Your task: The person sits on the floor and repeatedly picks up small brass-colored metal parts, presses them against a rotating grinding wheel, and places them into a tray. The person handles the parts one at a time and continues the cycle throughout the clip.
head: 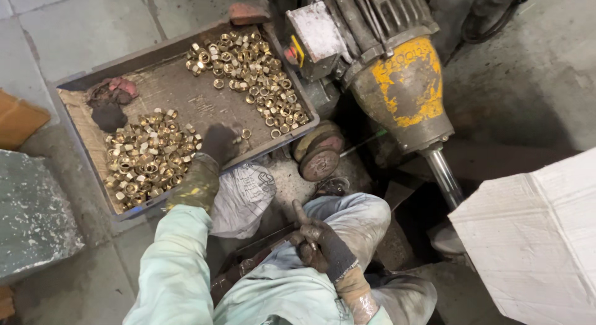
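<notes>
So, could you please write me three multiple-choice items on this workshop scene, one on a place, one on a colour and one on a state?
1. Where is the left hand?
A. In the tray, beside the nearer heap of brass nuts
B. On the motor
C. On the white sheet

2. What colour is the worn paint on the motor housing?
A. Blue
B. Yellow
C. Green

3. How is the right hand?
A. Spread flat on the floor
B. Raised above the tray
C. Curled by the knee, thumb up

Answers: 1 A, the dark glove lies on the tray floor next to the heap; 2 B, yellow patches cover the housing; 3 C, the fingers are bent over the trouser leg.
</notes>
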